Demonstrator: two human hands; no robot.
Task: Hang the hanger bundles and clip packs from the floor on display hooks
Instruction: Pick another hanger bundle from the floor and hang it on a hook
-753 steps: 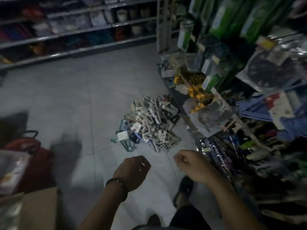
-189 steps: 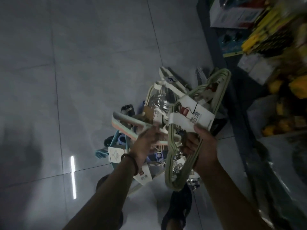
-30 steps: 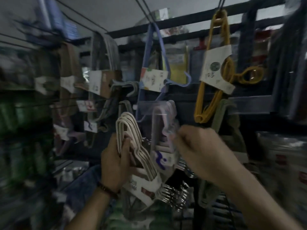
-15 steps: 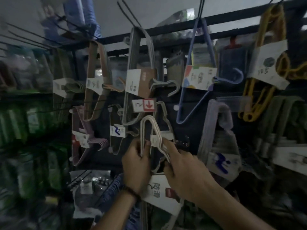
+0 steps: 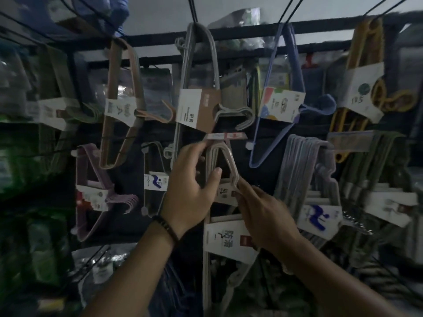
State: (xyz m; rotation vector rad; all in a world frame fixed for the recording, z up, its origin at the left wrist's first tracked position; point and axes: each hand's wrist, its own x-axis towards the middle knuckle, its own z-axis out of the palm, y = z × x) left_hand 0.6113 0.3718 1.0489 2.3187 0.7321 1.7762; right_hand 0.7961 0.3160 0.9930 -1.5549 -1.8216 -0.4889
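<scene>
Fingers (image 5: 193, 153) of the left hand (image 5: 190, 191) curl round the left limb of a cream hanger bundle (image 5: 220, 154). The thumb crosses in front of the limb, and the bundle's rounded top corner stands just right of the fingertips. A dark bracelet (image 5: 166, 227) sits on that wrist. The bundle hangs upright, its top just below a red-and-white price tag (image 5: 226, 136); whether it sits on a hook there I cannot tell. Its white paper label (image 5: 225, 240) lies lower, between the two forearms. The right hand (image 5: 263, 213) pinches the bundle's right limb, its fingertips touching the cream edge from below and from the right.

Around them, from the left:
- A tan bundle (image 5: 119, 108) hangs high, with a purple bundle (image 5: 91, 193) below it.
- A grey bundle (image 5: 196, 108) with a brown-and-white label hangs directly above the left hand.
- A blue bundle (image 5: 281, 104) hangs up and to the right of the price tag.
- A pale lilac bundle (image 5: 302, 170) hangs just right of the right hand.
- A yellow bundle (image 5: 366, 46) hangs at the far upper right.

The upper row hangs at a black rack bar (image 5: 251, 28). The view is dim and blurred at its edges.
</scene>
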